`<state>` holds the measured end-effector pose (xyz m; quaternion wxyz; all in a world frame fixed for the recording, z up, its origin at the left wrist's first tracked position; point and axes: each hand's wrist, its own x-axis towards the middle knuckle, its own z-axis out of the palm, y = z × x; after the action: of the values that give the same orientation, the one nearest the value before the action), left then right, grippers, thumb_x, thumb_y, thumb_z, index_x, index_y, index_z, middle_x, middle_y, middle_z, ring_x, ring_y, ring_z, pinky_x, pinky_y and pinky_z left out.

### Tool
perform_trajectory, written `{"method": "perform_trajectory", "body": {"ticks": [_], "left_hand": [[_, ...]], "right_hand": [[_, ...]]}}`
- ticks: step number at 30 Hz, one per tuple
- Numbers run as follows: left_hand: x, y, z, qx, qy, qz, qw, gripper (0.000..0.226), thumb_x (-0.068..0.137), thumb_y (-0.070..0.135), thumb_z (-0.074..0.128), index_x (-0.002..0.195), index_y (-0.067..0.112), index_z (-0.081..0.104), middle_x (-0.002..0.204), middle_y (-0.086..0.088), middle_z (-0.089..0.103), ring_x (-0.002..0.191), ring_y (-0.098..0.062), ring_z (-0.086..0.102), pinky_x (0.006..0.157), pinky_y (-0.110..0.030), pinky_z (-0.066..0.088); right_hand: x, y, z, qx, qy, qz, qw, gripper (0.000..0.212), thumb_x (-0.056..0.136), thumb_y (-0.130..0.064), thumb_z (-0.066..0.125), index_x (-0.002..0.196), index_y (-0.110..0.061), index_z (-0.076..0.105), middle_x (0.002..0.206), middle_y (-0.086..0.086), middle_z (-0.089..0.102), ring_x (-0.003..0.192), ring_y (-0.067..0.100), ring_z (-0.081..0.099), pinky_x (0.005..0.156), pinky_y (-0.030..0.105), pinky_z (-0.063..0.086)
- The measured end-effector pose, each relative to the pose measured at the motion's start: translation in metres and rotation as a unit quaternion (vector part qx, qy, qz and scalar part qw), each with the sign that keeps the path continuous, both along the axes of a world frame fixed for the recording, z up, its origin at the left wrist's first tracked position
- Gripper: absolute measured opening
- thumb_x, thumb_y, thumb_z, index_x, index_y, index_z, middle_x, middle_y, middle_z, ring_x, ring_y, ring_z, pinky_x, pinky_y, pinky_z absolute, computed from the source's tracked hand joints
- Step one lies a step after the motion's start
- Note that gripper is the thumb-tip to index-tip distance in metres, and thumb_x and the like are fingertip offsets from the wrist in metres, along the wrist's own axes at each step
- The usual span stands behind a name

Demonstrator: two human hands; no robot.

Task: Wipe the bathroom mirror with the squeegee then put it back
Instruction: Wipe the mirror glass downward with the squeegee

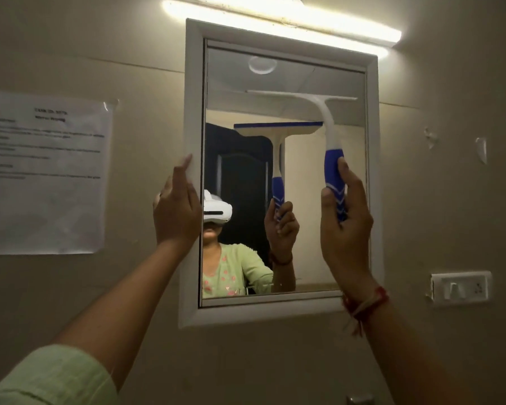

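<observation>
One camera on the person's head, close to the wall.

The camera looks forward at the wall from very near, so the mirror (301, 171) fills the middle of the view. The view leans a little, and the mirror's top edge slopes down to the right. Both arms reach in from the bottom. The left hand (177, 209) is at 9 o'clock. The right hand (345, 226), holding the squeegee (332, 159), is at 3 o'clock. The light bar (281, 21) is at 12 o'clock. The glass shows the headset (216, 209).
</observation>
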<state>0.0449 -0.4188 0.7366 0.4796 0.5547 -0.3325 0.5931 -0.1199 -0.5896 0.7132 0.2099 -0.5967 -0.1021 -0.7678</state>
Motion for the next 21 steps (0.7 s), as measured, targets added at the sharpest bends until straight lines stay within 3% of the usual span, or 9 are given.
{"method": "perform_trajectory", "body": {"ticks": [4,9,16,21], "left_hand": [[-0.001,0.0,0.0,0.004,-0.001,0.007,1.0,0.041,0.096,0.004,0.038,0.135,0.011,0.04,0.113,-0.018,0.062,0.091,-0.033,0.06,0.079,-0.049,0.046],[0.001,-0.001,0.0,0.007,-0.002,0.012,1.0,0.041,0.096,0.004,0.038,0.136,0.013,0.039,0.114,-0.016,0.062,0.089,-0.031,0.06,0.078,-0.049,0.049],[0.0,-0.001,0.001,0.003,-0.001,0.016,1.0,0.039,0.097,0.006,0.038,0.135,0.014,0.04,0.115,-0.015,0.062,0.09,-0.031,0.061,0.078,-0.048,0.048],[0.0,-0.002,0.001,0.001,-0.003,0.015,1.0,0.038,0.097,0.005,0.038,0.135,0.012,0.041,0.108,-0.016,0.064,0.083,-0.03,0.06,0.075,-0.043,0.047]], "right_hand": [[0.004,0.001,0.031,-0.008,-0.025,-0.049,0.998,0.046,0.094,-0.032,0.046,0.138,-0.027,0.035,0.111,-0.043,0.037,0.089,-0.023,0.05,0.07,0.003,0.045],[0.021,0.002,0.063,0.002,-0.022,-0.011,1.0,0.044,0.094,-0.013,0.05,0.136,-0.008,0.041,0.104,-0.029,0.045,0.08,-0.028,0.05,0.059,-0.008,0.037],[0.037,-0.002,0.09,0.014,-0.007,-0.053,0.998,0.047,0.095,-0.02,0.049,0.14,-0.013,0.036,0.111,0.004,0.065,0.067,-0.015,0.052,0.063,-0.007,0.038],[0.037,-0.005,0.092,0.01,0.002,-0.087,0.996,0.049,0.095,-0.021,0.047,0.142,-0.015,0.032,0.106,0.006,0.067,0.065,-0.009,0.05,0.062,-0.007,0.038]]}}
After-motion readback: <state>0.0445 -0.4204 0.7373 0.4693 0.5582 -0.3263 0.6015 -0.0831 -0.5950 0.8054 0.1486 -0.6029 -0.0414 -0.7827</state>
